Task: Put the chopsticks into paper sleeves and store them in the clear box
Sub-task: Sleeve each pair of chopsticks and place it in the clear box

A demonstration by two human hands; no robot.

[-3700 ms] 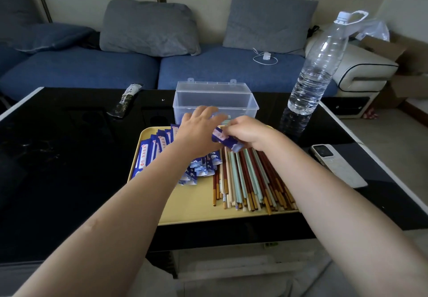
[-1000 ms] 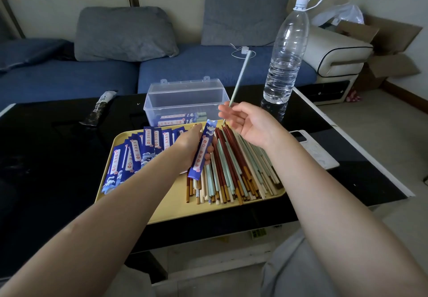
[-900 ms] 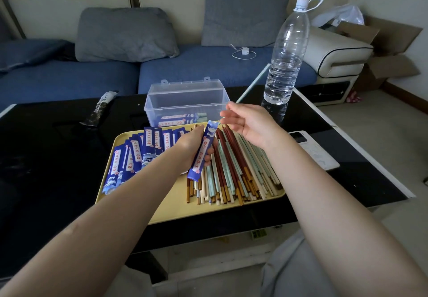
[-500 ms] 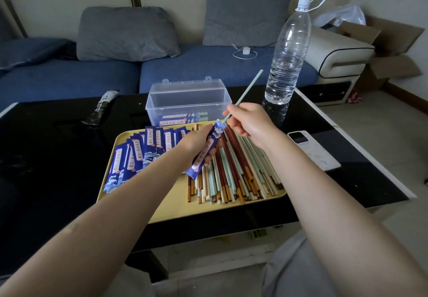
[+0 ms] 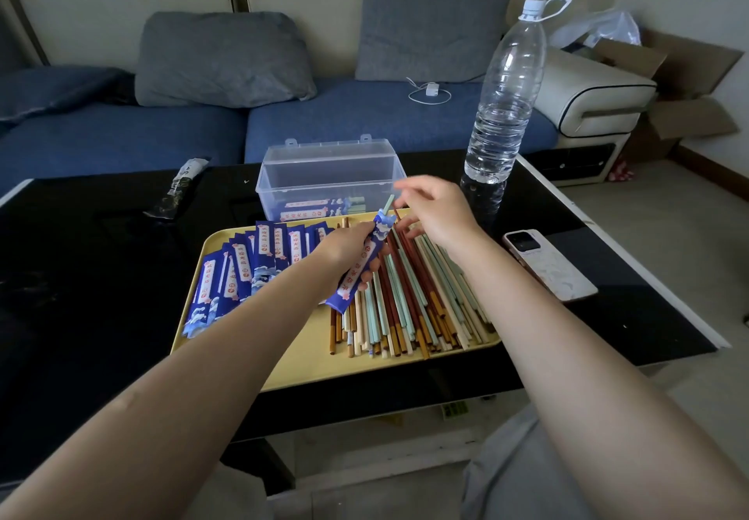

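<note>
chopsticks: light, stiff and slick, best steered near the tip

chopsticks and their sleeves sit on a glossy black desk [image 5: 101, 260], and most of them lie on the flat yellow rectangular tray [image 5: 300, 353]. behind the tray stands the clear plastic box with its hinged lid up [image 5: 328, 179], a few filled sleeves on its floor. on the tray's right half is a loose heap of red, pale green, cream and brown chopsticks [image 5: 409, 300]; on its left, a fan of flat blue printed paper sleeves [image 5: 247, 268].

the left hand [image 5: 348, 248] has its grip curled round one blue paper sleeve [image 5: 360, 264], held tilted with the mouth upward. a pale green chopstick [image 5: 388, 203] stands nearly all the way in, only its end showing. the right hand [image 5: 437, 211] hovers just beside that end with fingers loosely spread, holding nothing.

judging by looks, the sticks are light, rigid and smooth, so they likely slide easily. the sleeve is thin paper that creases or tears at the mouth if squeezed; hold it lightly around the middle.
</note>
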